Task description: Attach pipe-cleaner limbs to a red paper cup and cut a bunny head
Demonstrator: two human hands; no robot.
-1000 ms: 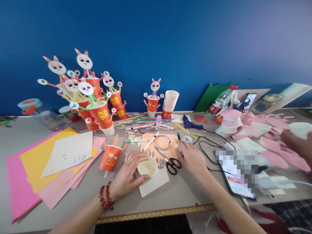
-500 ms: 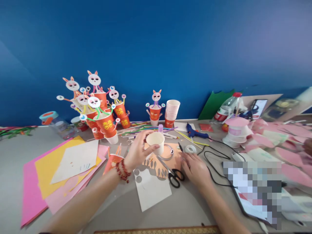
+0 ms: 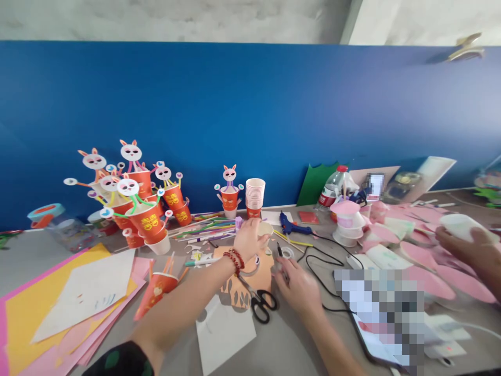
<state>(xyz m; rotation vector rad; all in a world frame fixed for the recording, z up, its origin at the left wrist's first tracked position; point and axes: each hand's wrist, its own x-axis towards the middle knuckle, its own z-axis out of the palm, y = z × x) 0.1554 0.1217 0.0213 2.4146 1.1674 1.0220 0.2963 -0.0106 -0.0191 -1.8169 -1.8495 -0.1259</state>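
Note:
My left hand (image 3: 247,239), with a red bead bracelet on the wrist, is closed on a white paper cup (image 3: 266,230). Fingers and the back of the hand cover the cup's left side. Low over the desk, my right hand (image 3: 300,286) has its fingers curled around a slim black pen (image 3: 279,248), whose end sticks out past the fingertips. Between the hands lie black-handled scissors (image 3: 263,305) on cut orange paper (image 3: 235,297). White paper (image 3: 226,337) is nearer to me. A tape roll (image 3: 287,253) is just beyond my right fingers.
Rabbit-faced red cups (image 3: 146,222) stand at the left, with coloured paper sheets (image 3: 84,292) before them. A cup stack (image 3: 255,196), a blue glue gun (image 3: 293,224) and its black cable lie beyond. At right are a tablet (image 3: 364,324), pink paper pieces and another person's hand (image 3: 467,248).
The view has tilted up and turned right. My left hand has carried the cup right and away from me, turning over it. Another person's hand with a white cup now shows at right.

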